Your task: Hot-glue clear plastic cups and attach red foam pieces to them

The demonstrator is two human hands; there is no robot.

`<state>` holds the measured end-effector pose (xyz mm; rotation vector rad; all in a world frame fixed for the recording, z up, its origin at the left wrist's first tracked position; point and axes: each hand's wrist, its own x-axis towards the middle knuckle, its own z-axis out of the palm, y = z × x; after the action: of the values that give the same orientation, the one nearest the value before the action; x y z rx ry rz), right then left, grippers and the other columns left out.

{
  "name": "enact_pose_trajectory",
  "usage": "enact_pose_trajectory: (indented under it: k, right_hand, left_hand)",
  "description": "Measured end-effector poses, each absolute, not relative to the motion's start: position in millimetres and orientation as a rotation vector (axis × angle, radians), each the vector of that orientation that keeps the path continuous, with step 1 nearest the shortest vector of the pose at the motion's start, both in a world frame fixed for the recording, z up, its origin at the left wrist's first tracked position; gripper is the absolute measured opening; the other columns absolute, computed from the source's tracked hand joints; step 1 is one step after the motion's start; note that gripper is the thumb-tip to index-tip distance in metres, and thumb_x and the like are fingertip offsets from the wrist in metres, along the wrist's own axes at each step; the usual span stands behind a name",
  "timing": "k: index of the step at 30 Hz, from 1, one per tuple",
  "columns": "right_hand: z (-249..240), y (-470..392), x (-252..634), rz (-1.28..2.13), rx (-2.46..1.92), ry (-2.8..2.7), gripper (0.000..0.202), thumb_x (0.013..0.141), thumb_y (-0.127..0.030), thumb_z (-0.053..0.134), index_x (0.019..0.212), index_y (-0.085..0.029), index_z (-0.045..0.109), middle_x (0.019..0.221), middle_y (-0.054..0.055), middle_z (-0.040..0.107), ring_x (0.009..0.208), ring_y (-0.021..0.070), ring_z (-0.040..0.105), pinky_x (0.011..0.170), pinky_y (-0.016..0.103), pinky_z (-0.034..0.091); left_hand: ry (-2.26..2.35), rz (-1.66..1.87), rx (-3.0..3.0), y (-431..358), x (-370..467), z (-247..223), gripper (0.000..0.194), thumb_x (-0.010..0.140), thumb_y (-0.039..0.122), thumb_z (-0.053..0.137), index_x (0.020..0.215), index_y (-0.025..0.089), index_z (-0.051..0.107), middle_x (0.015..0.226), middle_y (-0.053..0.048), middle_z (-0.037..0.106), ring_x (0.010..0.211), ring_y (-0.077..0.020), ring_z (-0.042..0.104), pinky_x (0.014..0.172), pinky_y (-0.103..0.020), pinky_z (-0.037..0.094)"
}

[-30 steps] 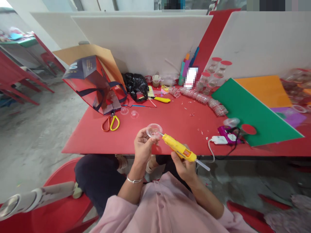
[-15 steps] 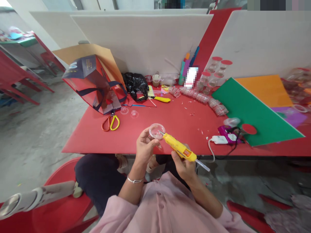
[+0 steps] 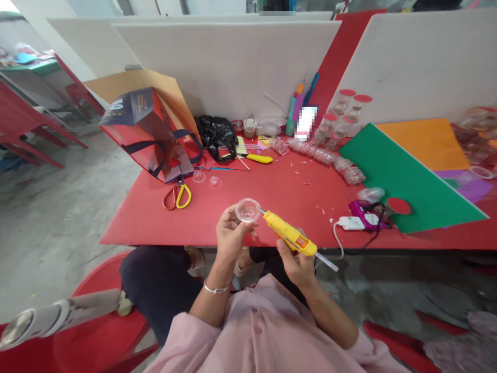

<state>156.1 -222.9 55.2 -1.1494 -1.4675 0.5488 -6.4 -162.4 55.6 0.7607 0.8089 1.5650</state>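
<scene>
Between the fingers and thumb of my left hand [image 3: 232, 234] is a small clear plastic cup [image 3: 247, 211], its round rim facing up, held over the front part of the red table [image 3: 155, 228]. My right hand [image 3: 297, 261] is wrapped round a yellow glue gun [image 3: 289, 233]. Its metal tip points left and lies at the right rim of the cup; whether they touch I cannot tell. A clear glue stick [image 3: 326, 261] sticks out of the gun's back end.
Scissors [image 3: 177, 197] and two clear plastic pieces [image 3: 215, 181] lie left, by a paper bag [image 3: 143, 129]. Behind are a black plastic bag [image 3: 217, 137], a yellow cutter [image 3: 259, 159] and stacked clear cups [image 3: 330, 158]. At right are a green board [image 3: 411, 181] and a pink power strip [image 3: 367, 215].
The glue gun has moved slightly right and its tip has shifted from over the cup's inside to its right rim. My left hand and the cup have moved slightly left.
</scene>
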Motion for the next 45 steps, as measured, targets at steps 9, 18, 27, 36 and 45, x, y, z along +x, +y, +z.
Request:
enact_pose_trajectory:
  k: [9, 18, 27, 36, 45]
  right_hand:
    - [53.0, -224.7, 157.8, 0.552, -1.153, -1.446, 0.007, 0.095, -0.022, 0.062, 0.102, -0.023, 0.065, 0.089, 0.003, 0.063, 0.078, 0.0184, 0.064, 0.069, 0.03, 0.054]
    - [49.9, -225.5, 157.6, 0.547, -1.137, -1.443, 0.007, 0.096, -0.023, 0.061, 0.101, -0.023, 0.065, 0.088, 0.002, 0.063, 0.076, 0.0167, 0.062, 0.067, 0.029, 0.054]
    - [53.6, -225.6, 159.0, 0.52, -1.125, -1.488, 0.007, 0.096, -0.023, 0.061, 0.102, -0.023, 0.065, 0.088, 0.003, 0.063, 0.077, 0.0176, 0.063, 0.068, 0.029, 0.054]
    - [52.1, -228.9, 162.4, 0.494, -1.14, -1.573, 0.01, 0.096, -0.023, 0.061, 0.105, -0.024, 0.064, 0.091, 0.004, 0.063, 0.081, 0.0192, 0.064, 0.072, 0.031, 0.055]
    - [54.6, -226.5, 163.7, 0.481, -1.158, -1.532, 0.011, 0.098, -0.021, 0.06, 0.107, -0.022, 0.065, 0.093, 0.004, 0.064, 0.084, 0.0183, 0.066, 0.075, 0.03, 0.056]
  left_hand:
    - [0.809, 1.526, 0.72, -162.6, -5.7, 60.2, 0.049, 0.066, 0.028, 0.091, 0.107, 0.016, 0.068, 0.08, -0.003, 0.073, 0.059, -0.0143, 0.07, 0.046, -0.02, 0.056]
    - [0.797, 1.51, 0.695, -163.8, -3.8, 63.6, 0.051, 0.063, 0.032, 0.093, 0.105, 0.015, 0.068, 0.079, -0.003, 0.073, 0.057, -0.0137, 0.069, 0.046, -0.02, 0.055]
    - [0.807, 1.501, 0.705, -164.1, -3.8, 64.5, 0.052, 0.062, 0.034, 0.092, 0.105, 0.015, 0.068, 0.075, -0.003, 0.072, 0.057, -0.0145, 0.068, 0.046, -0.021, 0.054]
    - [0.833, 1.51, 0.717, -165.1, -4.0, 62.7, 0.052, 0.062, 0.033, 0.092, 0.105, 0.015, 0.069, 0.078, -0.003, 0.073, 0.056, -0.013, 0.067, 0.047, -0.021, 0.054]
    - [0.763, 1.434, 0.744, -167.1, -4.0, 69.0, 0.057, 0.063, 0.027, 0.092, 0.114, 0.016, 0.071, 0.099, -0.009, 0.075, 0.071, -0.0175, 0.072, 0.047, -0.021, 0.055]
